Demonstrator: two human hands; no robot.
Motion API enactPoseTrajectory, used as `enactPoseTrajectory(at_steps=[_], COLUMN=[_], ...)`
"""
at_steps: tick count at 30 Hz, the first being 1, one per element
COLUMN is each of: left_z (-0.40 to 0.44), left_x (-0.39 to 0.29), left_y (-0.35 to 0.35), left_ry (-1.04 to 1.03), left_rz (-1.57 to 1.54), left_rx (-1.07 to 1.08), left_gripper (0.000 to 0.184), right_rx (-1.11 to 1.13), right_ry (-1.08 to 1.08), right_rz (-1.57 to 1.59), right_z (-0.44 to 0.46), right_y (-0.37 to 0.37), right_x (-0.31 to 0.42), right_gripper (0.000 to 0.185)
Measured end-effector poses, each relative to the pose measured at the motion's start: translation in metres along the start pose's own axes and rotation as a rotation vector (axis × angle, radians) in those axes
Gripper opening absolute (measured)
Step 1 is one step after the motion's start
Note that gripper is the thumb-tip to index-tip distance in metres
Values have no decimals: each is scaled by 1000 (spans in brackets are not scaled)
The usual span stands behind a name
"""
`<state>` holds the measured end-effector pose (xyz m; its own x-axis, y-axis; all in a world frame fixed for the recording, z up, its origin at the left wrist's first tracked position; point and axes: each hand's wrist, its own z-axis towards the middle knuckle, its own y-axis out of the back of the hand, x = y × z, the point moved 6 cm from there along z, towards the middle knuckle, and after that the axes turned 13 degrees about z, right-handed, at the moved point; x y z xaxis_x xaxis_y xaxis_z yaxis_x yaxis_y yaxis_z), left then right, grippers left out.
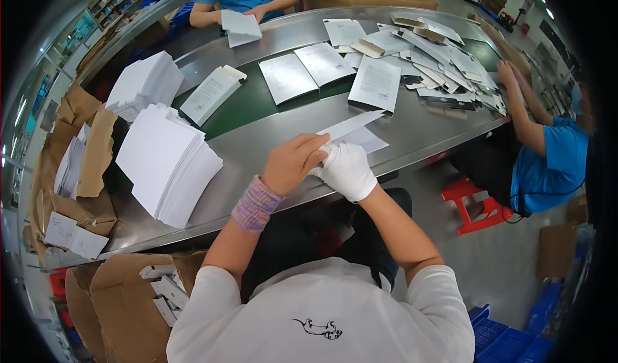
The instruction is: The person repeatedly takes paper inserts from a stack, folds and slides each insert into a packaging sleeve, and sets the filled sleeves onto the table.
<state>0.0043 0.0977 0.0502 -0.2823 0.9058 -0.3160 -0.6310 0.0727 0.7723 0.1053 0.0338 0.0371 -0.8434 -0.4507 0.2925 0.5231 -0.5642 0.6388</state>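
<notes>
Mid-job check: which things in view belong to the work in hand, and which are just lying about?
Likely part of the job:
- white piece held between left hand and gloved right hand
- white stacks on the table
- printed cartons and jumbled carton pile

Likely just lying about:
- red stool
- blue crates

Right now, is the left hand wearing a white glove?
No, the left hand is bare, with a patterned band at its wrist, and the white glove is on the right hand.
</notes>
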Motion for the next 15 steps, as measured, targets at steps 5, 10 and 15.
enactPoseTrajectory(at_steps=[5, 10, 15], left_z=[14, 15, 25], left_x=[-3, 17, 16], left_y=[-1, -15, -23], left_ry=[92, 94, 69], left_rz=[-222, -250, -111], left_rx=[66, 28, 73], left_gripper=[35, 38, 37], right_rx=[241, 268, -169], right_ry=[-84, -68, -74], right_rz=[25, -1, -36], right_z=[23, 29, 17], right_y=[25, 8, 29], right_x=[1, -22, -25], right_gripper=[26, 25, 46])
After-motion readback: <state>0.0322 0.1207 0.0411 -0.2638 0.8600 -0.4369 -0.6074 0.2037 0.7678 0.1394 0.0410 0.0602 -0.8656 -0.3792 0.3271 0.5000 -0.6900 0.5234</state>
